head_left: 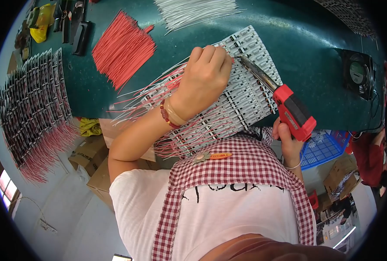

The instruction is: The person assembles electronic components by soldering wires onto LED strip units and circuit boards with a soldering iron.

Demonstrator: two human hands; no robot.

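Observation:
My left hand (206,76) is closed in a pinch over the panel of small circuit boards (250,65), its fingertips near the far edge. A bit of thin red wire (233,60) shows at those fingertips; the rest of it is hidden behind the hand. My right hand (287,140) grips a red and black soldering gun (292,108) at its near end. The gun's metal tip points far left and meets the board area just right of my left fingers. Many red and white wires (158,89) stick out leftward from the panel's boards.
A pile of red wires (123,48) and a bundle of white wires (195,11) lie on the green table (306,65). Wired panels (37,108) stand at the left. A black device (357,71) sits right, above a blue basket (321,152). Cardboard boxes (91,152) stand below.

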